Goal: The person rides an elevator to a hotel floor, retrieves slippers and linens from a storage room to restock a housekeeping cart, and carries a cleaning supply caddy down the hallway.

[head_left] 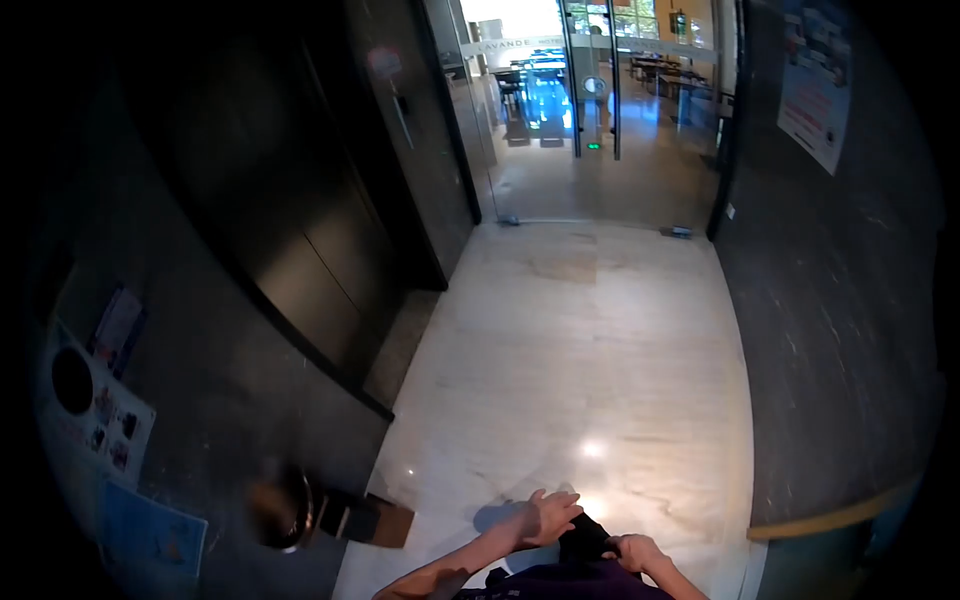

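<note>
The left hand (553,515) has its fingers apart, at the top left edge of a black thing (585,540). I can't tell if it touches it. The right hand (642,553) is curled up and pinches the other side of the black thing. So the black thing is between the two hands, up close to the purple top (570,582). The shiny floor (590,370) is under the hands. A brown box (390,524) is off to the left of the left hand, well apart from it.

Single head-worn view, facing forward and down over both forearms.
</note>
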Demonstrator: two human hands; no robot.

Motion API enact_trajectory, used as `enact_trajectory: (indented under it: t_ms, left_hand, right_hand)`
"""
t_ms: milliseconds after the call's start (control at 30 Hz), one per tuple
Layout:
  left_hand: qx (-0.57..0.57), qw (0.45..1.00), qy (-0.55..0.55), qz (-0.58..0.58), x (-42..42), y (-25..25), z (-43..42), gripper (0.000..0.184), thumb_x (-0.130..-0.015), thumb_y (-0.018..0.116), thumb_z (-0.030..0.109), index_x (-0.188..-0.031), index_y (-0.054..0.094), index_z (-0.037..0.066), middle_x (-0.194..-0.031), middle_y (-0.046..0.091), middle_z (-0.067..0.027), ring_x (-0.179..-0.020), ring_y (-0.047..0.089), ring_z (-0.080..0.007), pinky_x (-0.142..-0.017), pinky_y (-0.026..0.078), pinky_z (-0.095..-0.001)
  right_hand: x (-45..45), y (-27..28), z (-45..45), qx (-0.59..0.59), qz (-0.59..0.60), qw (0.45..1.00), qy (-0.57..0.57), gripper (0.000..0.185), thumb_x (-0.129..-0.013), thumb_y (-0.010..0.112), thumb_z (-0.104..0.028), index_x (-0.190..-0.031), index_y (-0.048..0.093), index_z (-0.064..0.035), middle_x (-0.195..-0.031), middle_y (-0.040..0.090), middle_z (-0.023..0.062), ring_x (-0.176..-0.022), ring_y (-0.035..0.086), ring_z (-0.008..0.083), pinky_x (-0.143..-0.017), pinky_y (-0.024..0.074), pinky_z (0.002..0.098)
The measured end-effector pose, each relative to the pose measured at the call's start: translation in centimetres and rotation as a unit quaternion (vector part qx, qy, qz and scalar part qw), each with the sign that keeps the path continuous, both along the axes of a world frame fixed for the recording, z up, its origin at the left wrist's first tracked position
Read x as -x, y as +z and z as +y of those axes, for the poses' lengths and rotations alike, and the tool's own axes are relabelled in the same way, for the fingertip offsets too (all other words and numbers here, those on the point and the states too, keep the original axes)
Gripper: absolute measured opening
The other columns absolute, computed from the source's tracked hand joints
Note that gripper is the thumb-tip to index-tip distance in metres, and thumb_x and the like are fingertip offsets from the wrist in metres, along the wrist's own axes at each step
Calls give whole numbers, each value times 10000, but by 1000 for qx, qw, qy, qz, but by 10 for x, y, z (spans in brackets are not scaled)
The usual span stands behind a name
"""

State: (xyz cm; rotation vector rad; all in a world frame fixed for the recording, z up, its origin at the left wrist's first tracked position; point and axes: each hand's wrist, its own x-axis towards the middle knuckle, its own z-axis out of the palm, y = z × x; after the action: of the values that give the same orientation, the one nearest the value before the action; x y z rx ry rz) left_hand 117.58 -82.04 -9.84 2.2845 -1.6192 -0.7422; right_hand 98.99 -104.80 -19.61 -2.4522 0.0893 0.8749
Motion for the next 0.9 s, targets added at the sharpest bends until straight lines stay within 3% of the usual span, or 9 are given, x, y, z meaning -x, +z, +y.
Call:
enact_trajectory:
  t_ms: [67, 133, 267, 367, 500, 567, 600, 733, 900]
  left_hand:
    - [35, 999, 4, -26, -53, 1, -9, 396, -972, 621, 264, -1322, 579, 84, -1452, 518, -153, -1369, 480, -302, -1032, 408, -585]
    - [184, 980, 60, -42, -103, 10, -23, 388, -952, 635, 252, -1299, 583, 85, -1408, 559, -146, -1336, 514, -298, -1002, 426, -572]
    - [49, 988, 145, 1, -194, 27, -18, 393, -931, 658, 236, -1293, 594, 97, -1343, 609, -132, -1259, 570, -296, -1024, 410, -534]
    - [90, 978, 184, 37, -268, 40, -3, 410, -939, 653, 240, -1323, 593, 111, -1327, 616, -122, -1241, 582, -294, -1029, 401, -524]
    - [93, 972, 217, -2, -379, -22, -2, 394, -951, 639, 255, -1318, 597, 119, -1271, 638, -113, -1220, 597, -292, -1004, 418, -520]
    - [73, 978, 196, 6, -452, -63, -8, 442, -961, 648, 282, -1348, 592, 76, -1394, 586, -136, -1296, 545, -308, -994, 452, -499]
    - [-50, 981, 187, -3, -491, -19, -27, 441, -978, 618, 307, -1361, 576, 91, -1401, 574, -117, -1316, 523, -277, -973, 446, -512]
    - [73, 965, 204, -149, -615, -23, -34, 389, -983, 605, 326, -1318, 589, 130, -1338, 595, -91, -1280, 527, -239, -1008, 419, -491]
    - [73, 963, 239, -100, -745, 68, -16, 383, -966, 643, 234, -1314, 590, 83, -1350, 592, -110, -1285, 540, -273, -1052, 403, -487]
  right_hand:
    - [-89, -4, -19, 47, -35, 997, 60, 429, -937, 630, -396, -1273, 646, -129, -1115, 721, 170, -1065, 676, 356, -900, 535, 485]
    - [-181, 20, -33, 63, -148, 984, 82, 447, -914, 678, -338, -1307, 647, -125, -1172, 713, 147, -1080, 645, 386, -922, 519, 491]
    - [-361, 67, -38, -51, -292, 951, 86, 499, -902, 697, -265, -1341, 583, -57, -1298, 648, 159, -1130, 595, 402, -991, 485, 467]
    - [-490, 84, -37, -99, -324, 935, 100, 552, -912, 702, -237, -1403, 527, -56, -1338, 621, 170, -1153, 575, 403, -1005, 483, 463]
    - [-668, 93, -30, -147, -339, 920, 130, 617, -914, 691, -216, -1461, 462, -43, -1359, 604, 179, -1171, 555, 426, -1010, 476, 461]
    - [-763, 99, -28, -179, -366, 903, 135, 704, -903, 711, -230, -1514, 404, -61, -1359, 595, 208, -1166, 558, 433, -1009, 472, 469]
    - [-819, 97, -29, -176, -377, 898, 142, 704, -903, 711, -230, -1514, 404, -61, -1359, 595, 208, -1166, 558, 433, -1009, 472, 469]
    - [-1007, 61, -23, -213, -380, 894, 105, 786, -865, 759, -221, -1541, 386, -69, -1382, 569, 260, -1180, 573, 432, -1021, 458, 497]
    - [-1190, 112, 7, -289, -372, 882, 23, 807, -843, 790, -207, -1531, 400, -44, -1416, 576, 225, -1234, 602, 348, -1044, 477, 426]
